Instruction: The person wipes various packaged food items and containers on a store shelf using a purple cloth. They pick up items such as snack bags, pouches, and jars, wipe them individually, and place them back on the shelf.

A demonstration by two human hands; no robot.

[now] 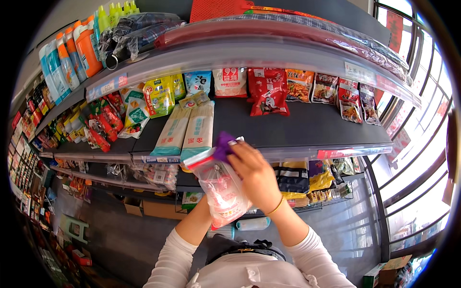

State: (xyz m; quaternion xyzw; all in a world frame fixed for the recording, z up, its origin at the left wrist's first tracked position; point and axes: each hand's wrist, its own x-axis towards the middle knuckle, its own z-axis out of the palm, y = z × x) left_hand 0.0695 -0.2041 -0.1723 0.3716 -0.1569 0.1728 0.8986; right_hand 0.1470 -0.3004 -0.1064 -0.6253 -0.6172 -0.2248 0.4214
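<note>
A clear plastic bag (224,196) with a red strip along its top and red print hangs tilted in front of the shelf, its contents whitish. My left hand (205,207) is behind it, mostly hidden, and appears to hold it up from below. Bunched in the fingers of my right hand (255,177) is a purple cloth (223,147), against the bag's upper corner. Just beyond the bag, two long packs of noodles (198,126) lie side by side on the middle shelf (230,111), with a small yellowish packet (194,100) on top.
Seasoning pouches, including a red bag (268,91) and a white bag (230,82), stand along the shelf's back. The upper shelf edge (230,54) overhangs them. Below are more packets (293,176); a teal-and-white pack (253,224) lies on the floor. A green stool (75,228) stands left.
</note>
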